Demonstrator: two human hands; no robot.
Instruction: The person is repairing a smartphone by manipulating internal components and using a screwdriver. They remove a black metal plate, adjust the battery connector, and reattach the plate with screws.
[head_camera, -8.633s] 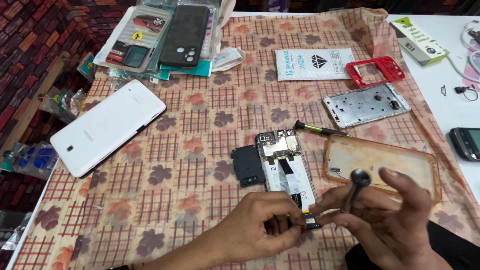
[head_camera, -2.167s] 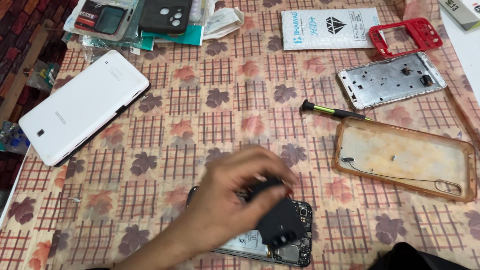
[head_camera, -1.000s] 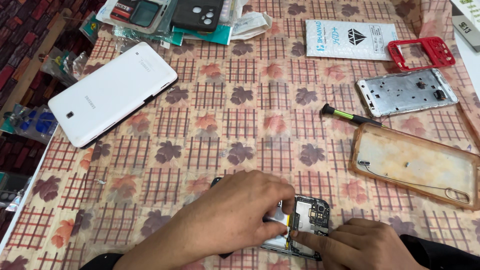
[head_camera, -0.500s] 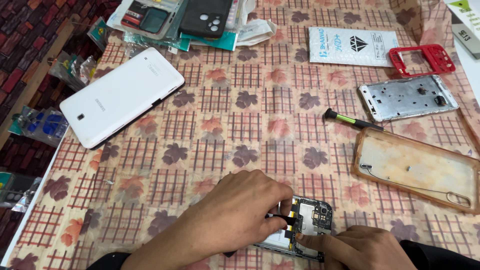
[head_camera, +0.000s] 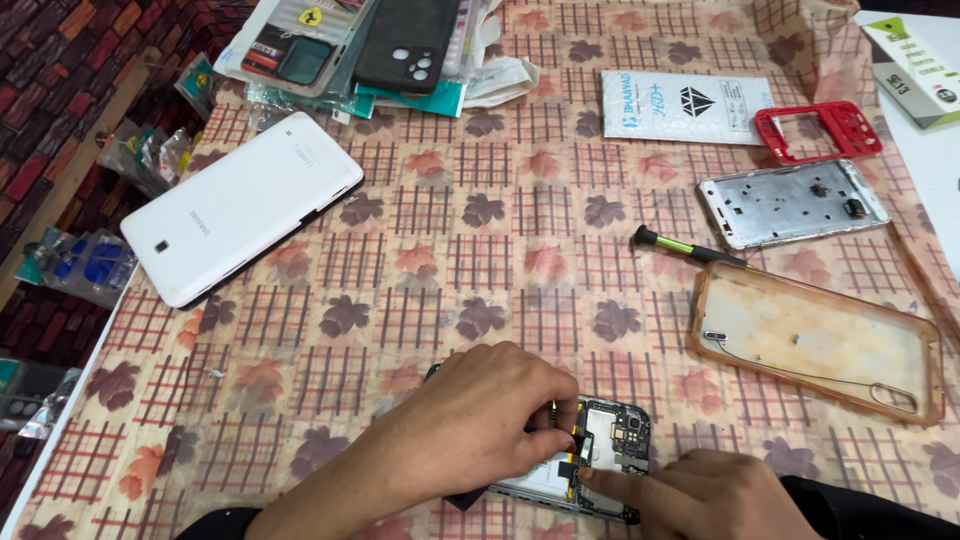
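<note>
Nothing moved: opened phone under fingers

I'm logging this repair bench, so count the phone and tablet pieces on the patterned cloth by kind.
Opened phone under the hands: 1
White tablet, face down: 1
Bare silver metal phone frame: 1
Red plastic frame: 1
Clear yellowed phone case: 1
Black phone case: 1
Total: 6

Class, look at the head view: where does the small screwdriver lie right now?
The screwdriver lies on the tablecloth, right of centre, between the silver phone frame and the clear phone case.
</note>
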